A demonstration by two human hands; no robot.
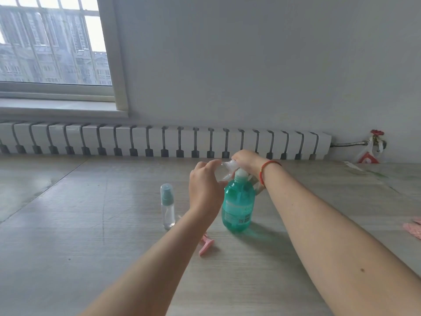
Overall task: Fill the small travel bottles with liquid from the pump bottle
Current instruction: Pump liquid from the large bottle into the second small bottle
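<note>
Teal liquid fills the pump bottle (238, 202), which stands upright on the pale wood-grain table (91, 247) near the middle of my view. My right hand (247, 159) rests on top of its pump head, fingers curled over it, a red cord around the wrist. My left hand (206, 187) holds a small clear travel bottle (224, 171) tilted up against the pump's spout, fingers wrapped round it. A second travel bottle (168, 205), capped with a teal sprayer inside, stands upright just left of my left wrist. A pink razor (206, 245) lies on the table nearer me.
</note>
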